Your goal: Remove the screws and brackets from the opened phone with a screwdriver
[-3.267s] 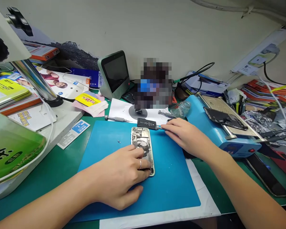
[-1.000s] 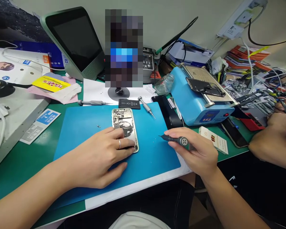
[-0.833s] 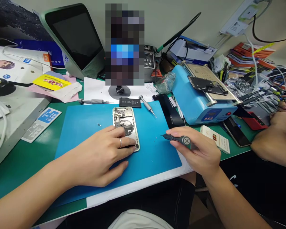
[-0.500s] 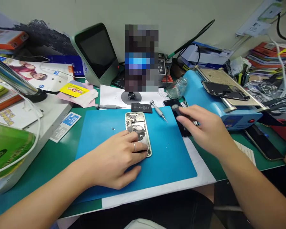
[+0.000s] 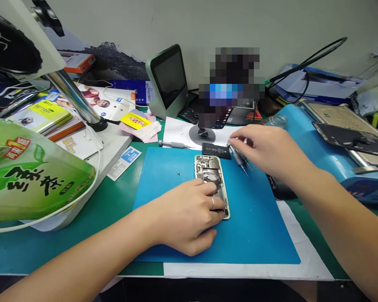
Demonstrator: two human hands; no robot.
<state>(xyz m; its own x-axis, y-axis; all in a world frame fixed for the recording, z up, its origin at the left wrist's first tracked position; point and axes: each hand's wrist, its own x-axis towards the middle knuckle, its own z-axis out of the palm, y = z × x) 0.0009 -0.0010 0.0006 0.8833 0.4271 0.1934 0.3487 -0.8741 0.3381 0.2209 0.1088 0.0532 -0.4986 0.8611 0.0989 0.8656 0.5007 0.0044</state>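
An opened phone [image 5: 211, 167] lies with its inner parts exposed on the blue mat [image 5: 176, 197]. My left hand [image 5: 192, 218], wearing a ring, curls over its lower half and grips it. Beyond the phone's top edge is a black battery [image 5: 216, 150]. My right hand [image 5: 261, 147] is at the mat's far right, thumb and fingers closed on a screwdriver [image 5: 246, 160] that points down. Close beside it is a second grey screwdriver [image 5: 238, 158]; the fingers partly cover both. A tiny metal piece [image 5: 179, 173] lies left of the phone.
Another screwdriver [image 5: 176, 144] lies at the mat's back edge. A phone stand [image 5: 202, 134] and a screen device [image 5: 168, 82] are behind. To the right is a blue machine [image 5: 297, 134] bearing a phone screen [image 5: 354, 136]; a green bag [image 5: 34, 172] occupies the left.
My right hand has brought its screwdriver left and down beside the one lying by the battery. My left hand stays on the phone. The whole view has shifted left.
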